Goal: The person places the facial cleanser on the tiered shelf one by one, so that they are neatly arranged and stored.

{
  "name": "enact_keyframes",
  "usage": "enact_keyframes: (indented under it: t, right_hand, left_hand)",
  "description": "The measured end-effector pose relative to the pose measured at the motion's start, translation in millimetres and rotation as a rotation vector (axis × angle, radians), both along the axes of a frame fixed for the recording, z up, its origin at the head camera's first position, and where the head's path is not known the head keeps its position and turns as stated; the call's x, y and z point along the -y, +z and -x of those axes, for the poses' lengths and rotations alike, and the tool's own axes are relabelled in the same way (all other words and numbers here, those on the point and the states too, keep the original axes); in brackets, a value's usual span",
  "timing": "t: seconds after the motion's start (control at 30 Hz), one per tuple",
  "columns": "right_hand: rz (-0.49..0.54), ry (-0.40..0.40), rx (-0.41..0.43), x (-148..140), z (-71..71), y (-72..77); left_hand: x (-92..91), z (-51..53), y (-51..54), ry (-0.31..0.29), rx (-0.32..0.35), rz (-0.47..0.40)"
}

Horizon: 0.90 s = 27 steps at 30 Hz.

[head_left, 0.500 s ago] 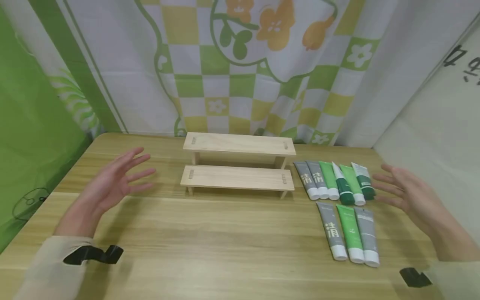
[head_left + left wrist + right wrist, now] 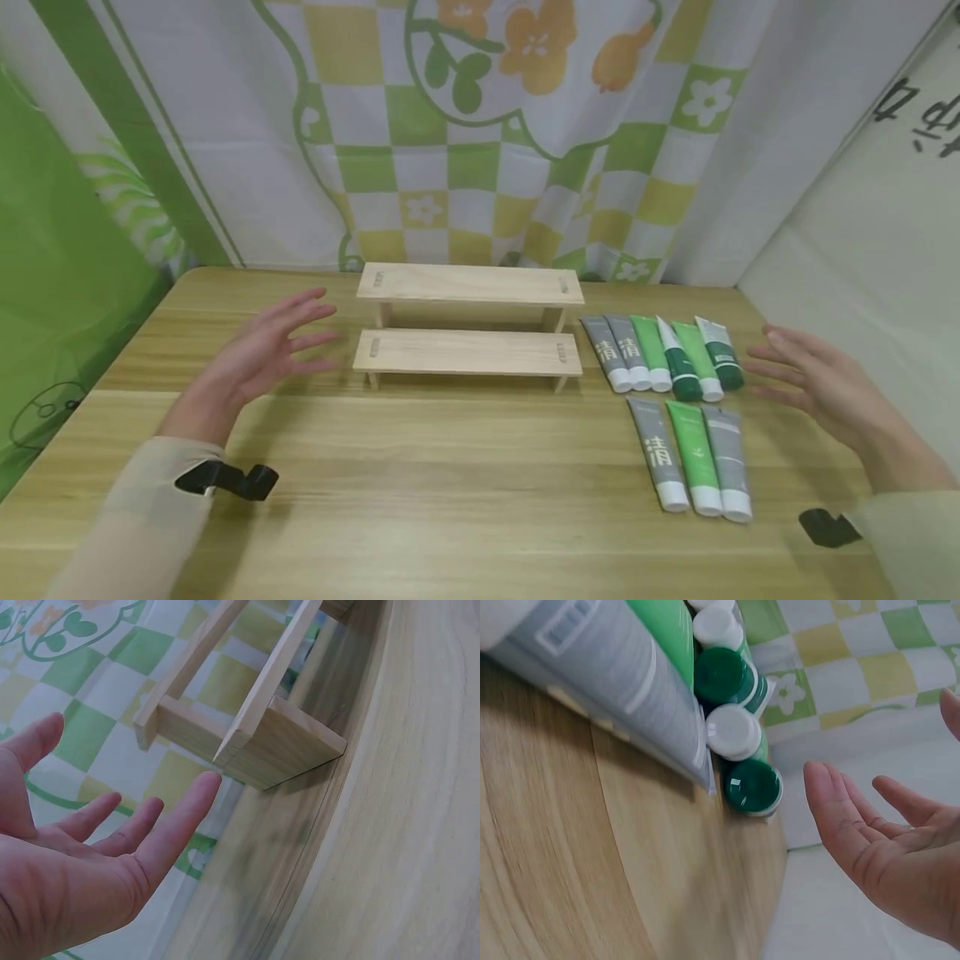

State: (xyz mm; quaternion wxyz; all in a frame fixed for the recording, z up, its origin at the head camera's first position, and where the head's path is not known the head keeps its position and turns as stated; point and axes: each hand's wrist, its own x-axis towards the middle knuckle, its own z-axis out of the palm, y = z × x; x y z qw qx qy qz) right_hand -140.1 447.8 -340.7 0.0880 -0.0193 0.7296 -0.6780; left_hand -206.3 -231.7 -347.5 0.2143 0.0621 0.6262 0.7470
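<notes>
A two-step wooden stand, with its upper shelf [image 2: 469, 284] and lower shelf [image 2: 467, 353], sits at the back middle of the table. My left hand [image 2: 258, 354] hovers left of it, fingers spread and holding nothing; the left wrist view shows the fingertips near the stand's side panel [image 2: 289, 746]. My right hand [image 2: 825, 383] is raised right of the squeeze tubes, empty, with fingers extended. Several tubes lie in a back row, among them a dark green and white tube [image 2: 722, 354]. In front lie a grey tube [image 2: 657, 446], a green tube [image 2: 693, 450] and a plainer grey tube [image 2: 727, 458].
The wooden table [image 2: 420, 475] meets a checked curtain [image 2: 472, 167] behind. A green cloth [image 2: 67, 208] hangs at the left, with a thin cable [image 2: 37, 408] near the table edge. On the right stands a white panel [image 2: 870, 225] with dark writing.
My left hand has moved right, closer to the stand. The head view has shifted slightly; my right hand stays beside the tubes, and the tubes and stand lie as before.
</notes>
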Motion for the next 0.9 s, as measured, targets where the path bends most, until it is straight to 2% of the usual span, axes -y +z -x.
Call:
enact_keyframes:
  t: [0.23,0.5,0.7,0.9]
  right_hand:
    - [-0.159,-0.023,0.110,-8.7,8.1,-3.4]
    - [-0.451,0.052,0.224,-23.8,23.2,-1.7]
    - [-0.519,0.082,0.257,-29.1,30.4,-3.4]
    - [-0.519,0.094,0.267,-28.7,37.8,-12.1]
  left_hand:
    - [-11.8,13.4,-3.1,-0.019,-0.010,0.055]
    - [-23.7,21.8,-4.3,-0.022,-0.021,0.106]
    - [-30.5,24.8,-5.6,-0.011,-0.032,0.144]
    - [-36.8,26.3,-7.6,0.005,-0.036,0.156]
